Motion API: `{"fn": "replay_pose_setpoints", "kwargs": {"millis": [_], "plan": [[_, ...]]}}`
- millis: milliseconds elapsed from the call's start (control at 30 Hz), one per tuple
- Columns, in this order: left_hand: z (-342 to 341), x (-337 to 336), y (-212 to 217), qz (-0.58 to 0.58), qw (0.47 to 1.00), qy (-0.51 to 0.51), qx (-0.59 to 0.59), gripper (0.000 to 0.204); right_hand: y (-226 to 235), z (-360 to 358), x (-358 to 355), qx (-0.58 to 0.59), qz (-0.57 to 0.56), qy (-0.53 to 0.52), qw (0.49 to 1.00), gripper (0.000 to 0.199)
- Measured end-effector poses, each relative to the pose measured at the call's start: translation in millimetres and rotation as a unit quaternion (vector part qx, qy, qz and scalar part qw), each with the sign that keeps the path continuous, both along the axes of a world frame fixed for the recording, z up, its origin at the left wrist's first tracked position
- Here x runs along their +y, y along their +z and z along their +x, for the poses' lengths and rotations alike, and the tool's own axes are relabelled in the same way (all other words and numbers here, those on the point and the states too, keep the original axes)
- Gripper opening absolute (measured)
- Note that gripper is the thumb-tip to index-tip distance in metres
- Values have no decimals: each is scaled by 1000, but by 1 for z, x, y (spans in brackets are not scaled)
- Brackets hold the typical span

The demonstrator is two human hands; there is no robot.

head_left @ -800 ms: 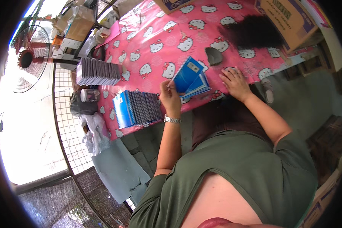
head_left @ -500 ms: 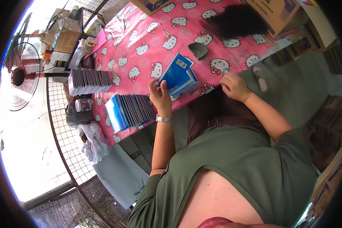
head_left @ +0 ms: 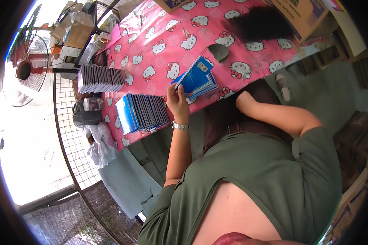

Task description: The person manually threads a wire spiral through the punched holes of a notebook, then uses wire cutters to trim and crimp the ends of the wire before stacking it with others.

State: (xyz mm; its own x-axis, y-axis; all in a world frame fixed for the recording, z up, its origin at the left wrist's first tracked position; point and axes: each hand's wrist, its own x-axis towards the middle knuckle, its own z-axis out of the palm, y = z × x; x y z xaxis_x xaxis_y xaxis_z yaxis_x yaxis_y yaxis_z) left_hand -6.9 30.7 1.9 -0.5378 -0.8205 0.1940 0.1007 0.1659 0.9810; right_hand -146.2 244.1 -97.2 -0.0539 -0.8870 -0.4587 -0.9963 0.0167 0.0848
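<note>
My left hand pinches the lower left corner of a blue spiral notebook, at its coil edge. That notebook lies tilted over other blue notebooks near the table's front edge. A thin coil extends past its upper corner. My right hand is above my lap, just off the table edge, with its fingers curled in; whatever they may hold is hidden. Left of my left hand stands a tight row of spiral notebooks with a blue cover at its end. Farther back is a second row of notebooks.
A pink patterned cloth covers the table. Beyond the notebook sits a grey-green bowl-like piece. A dark heap of thin strands lies by a cardboard box. A fan and plastic bags are at left.
My right hand has drawn back from the table edge toward my lap, its fingers now curled in. My left hand stays on the notebook's corner. The whole view has shifted slightly.
</note>
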Motion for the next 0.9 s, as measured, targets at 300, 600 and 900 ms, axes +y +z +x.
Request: {"fn": "replay_pose_setpoints", "kwargs": {"millis": [300,600,900], "plan": [[-2,-6,9,43,999,-23,9,16,11,3,8,15,-167,4,986,26],[-1,4,10,36,999,-16,29,17,-19,-4,-8,19,-1,30,999,36],[10,4,4,2,1000,5,23,15,-2,22,-23,113,61,15,992,37]]}}
